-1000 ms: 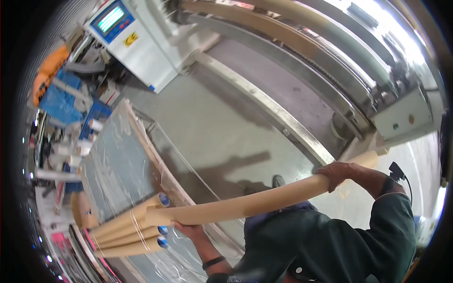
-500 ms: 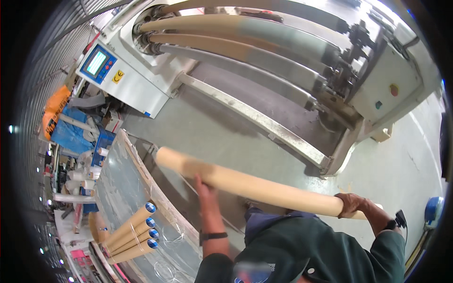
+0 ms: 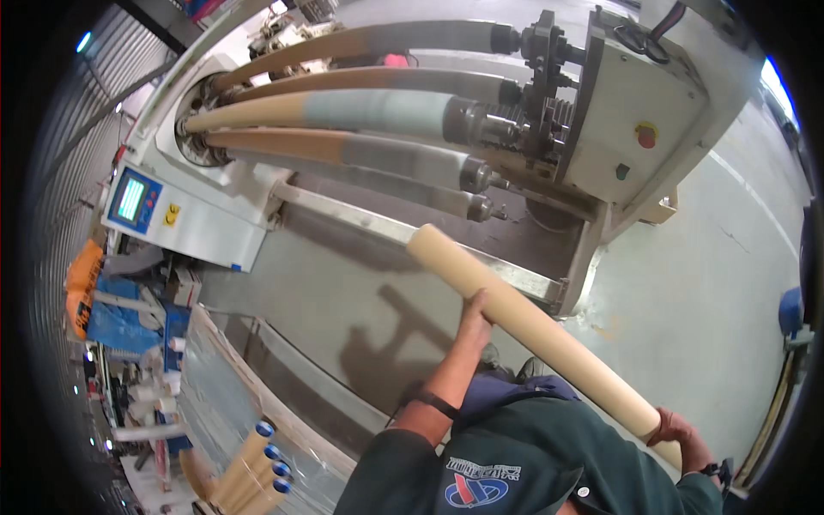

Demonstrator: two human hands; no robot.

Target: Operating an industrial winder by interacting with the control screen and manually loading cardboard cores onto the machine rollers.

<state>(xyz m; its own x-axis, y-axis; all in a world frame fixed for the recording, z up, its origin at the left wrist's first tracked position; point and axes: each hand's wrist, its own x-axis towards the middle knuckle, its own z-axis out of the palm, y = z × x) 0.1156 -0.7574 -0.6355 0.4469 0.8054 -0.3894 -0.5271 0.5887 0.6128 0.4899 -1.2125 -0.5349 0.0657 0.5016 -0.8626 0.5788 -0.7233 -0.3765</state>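
A long, smooth tan roll (image 3: pixel 549 333) slants across my front, its far end up toward the machine and its near end at my right side. Around its underside, not far from the far end, my left hand (image 3: pixel 474 319) is closed, with most of its fingers hidden. My right hand (image 3: pixel 678 432) wraps the roll close to its near end. In this view the far end overlaps the machine's low white beam (image 3: pixel 360 215). Beyond it, the machine carries several long shafts with tan and grey rolls, one of them a tan and pale roll (image 3: pixel 343 112).
At left, a control panel (image 3: pixel 135 199) sits on the machine's white housing. A plastic-covered table (image 3: pixel 215 369) stands lower left, holding several tan rolls (image 3: pixel 245 468) with blue ends. The machine's right-hand box (image 3: pixel 635 112) has a red button. Grey floor (image 3: pixel 687 300) lies at right.
The tan roll has swung from near level to a steeper slant, its far end moving away from the table toward the machine. Both hands have kept hold. My view has shifted right.
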